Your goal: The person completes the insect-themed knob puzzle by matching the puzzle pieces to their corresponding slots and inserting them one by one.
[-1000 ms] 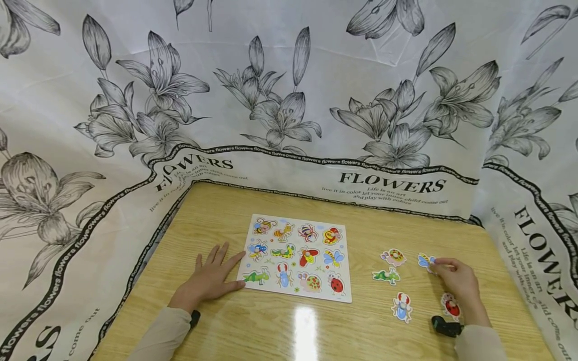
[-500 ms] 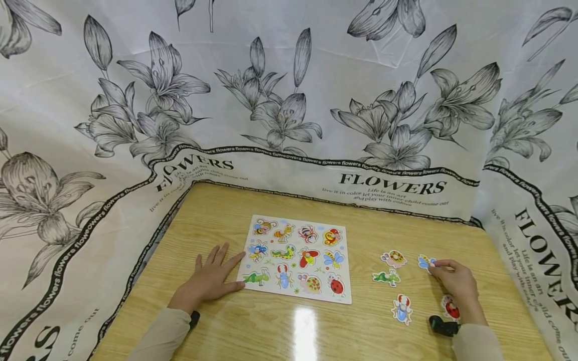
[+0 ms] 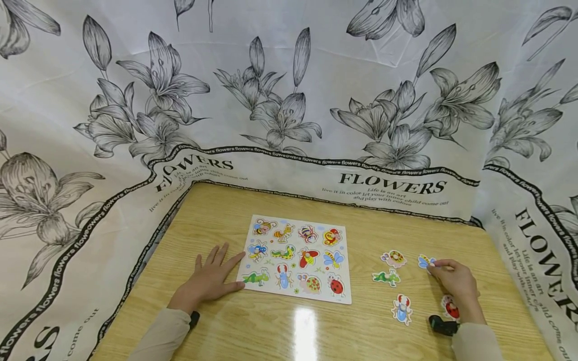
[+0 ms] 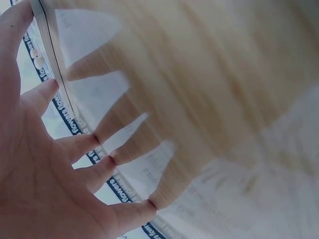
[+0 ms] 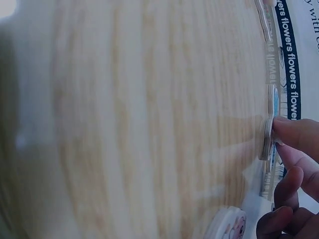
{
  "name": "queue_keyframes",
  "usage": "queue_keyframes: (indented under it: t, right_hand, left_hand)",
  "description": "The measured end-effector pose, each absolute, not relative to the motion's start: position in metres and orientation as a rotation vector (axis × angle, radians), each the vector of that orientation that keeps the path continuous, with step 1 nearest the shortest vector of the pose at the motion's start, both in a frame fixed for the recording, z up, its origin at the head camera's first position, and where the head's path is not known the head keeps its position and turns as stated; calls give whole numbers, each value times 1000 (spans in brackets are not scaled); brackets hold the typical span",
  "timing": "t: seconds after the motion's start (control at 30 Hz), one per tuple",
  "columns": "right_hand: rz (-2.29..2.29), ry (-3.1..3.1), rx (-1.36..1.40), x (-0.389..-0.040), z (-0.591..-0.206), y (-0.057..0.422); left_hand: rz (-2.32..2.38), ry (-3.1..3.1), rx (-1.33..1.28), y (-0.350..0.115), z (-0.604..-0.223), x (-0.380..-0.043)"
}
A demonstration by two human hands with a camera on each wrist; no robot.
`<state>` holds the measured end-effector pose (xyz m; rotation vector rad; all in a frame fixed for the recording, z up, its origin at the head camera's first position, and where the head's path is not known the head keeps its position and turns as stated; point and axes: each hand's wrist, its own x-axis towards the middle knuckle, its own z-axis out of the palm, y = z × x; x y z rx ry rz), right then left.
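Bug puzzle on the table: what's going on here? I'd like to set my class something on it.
A person's right hand pinches a blue-winged piece to the right of the puzzle board. Their left hand lies spread, touching the board's left edge. Four other loose pieces are on the table near the right hand: a snail, a green insect, a blue beetle and a ladybug.

White floral fabric (image 3: 280, 100) around a wood-grain table (image 3: 244, 326), bright glare (image 3: 305, 331) on top
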<state>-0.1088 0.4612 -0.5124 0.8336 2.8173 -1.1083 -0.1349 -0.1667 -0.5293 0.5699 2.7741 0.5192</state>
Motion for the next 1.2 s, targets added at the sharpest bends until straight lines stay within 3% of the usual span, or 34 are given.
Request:
queue_keyframes:
  t: [0.63,1.2]
  right_hand:
    - [-1070,2854,803,-112,-512,453]
    - [-1066,2895,611,-120,-510,407]
  left_hand:
    - [499,2783,574,-166,-527,-134]
    - [494,2802,593,-167,-531,-135]
